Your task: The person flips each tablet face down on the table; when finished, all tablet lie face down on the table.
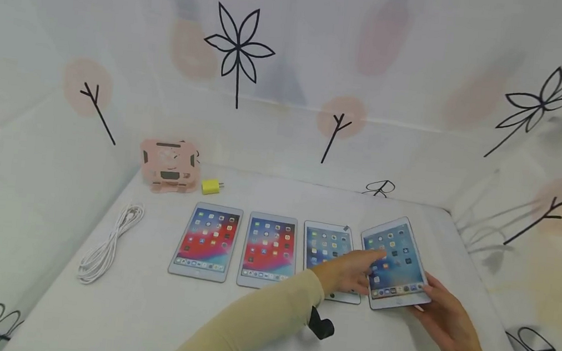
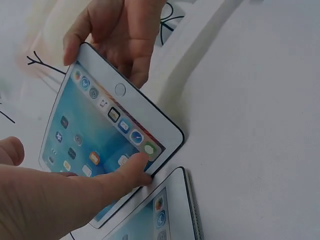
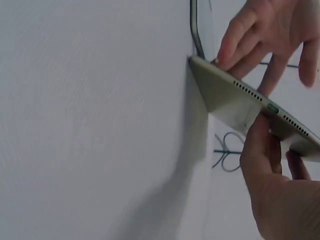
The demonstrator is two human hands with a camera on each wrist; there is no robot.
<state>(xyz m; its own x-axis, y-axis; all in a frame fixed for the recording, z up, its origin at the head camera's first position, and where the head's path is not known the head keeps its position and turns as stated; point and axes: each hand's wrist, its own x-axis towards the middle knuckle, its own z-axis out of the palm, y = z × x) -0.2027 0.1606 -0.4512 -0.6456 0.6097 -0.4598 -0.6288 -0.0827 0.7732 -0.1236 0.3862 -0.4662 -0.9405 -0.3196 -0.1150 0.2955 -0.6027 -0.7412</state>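
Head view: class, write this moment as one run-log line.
right hand: holds white-framed rectangular tablet, tilted | left hand: over its screen | three similar tablets: on white table

Four tablets (image 1: 398, 264); one cable (image 1: 104, 255); one charger (image 1: 211, 186); one case (image 1: 184, 162).

Loads of room up front on the tabletop (image 1: 97, 321), left of the beige sleeve (image 1: 258, 318). Could easily slip a hand between the white cable (image 1: 110, 247) and the leftmost tablet (image 1: 206, 241). Only skinny gaps over to the second tablet (image 1: 269, 247) and third tablet (image 1: 328, 239), tho. Decent strip behind those, right of the yellow plug (image 1: 211, 186). Pretty jammed further right: left hand (image 1: 350, 268), tilted tablet (image 1: 396, 263), right hand (image 1: 449, 315).
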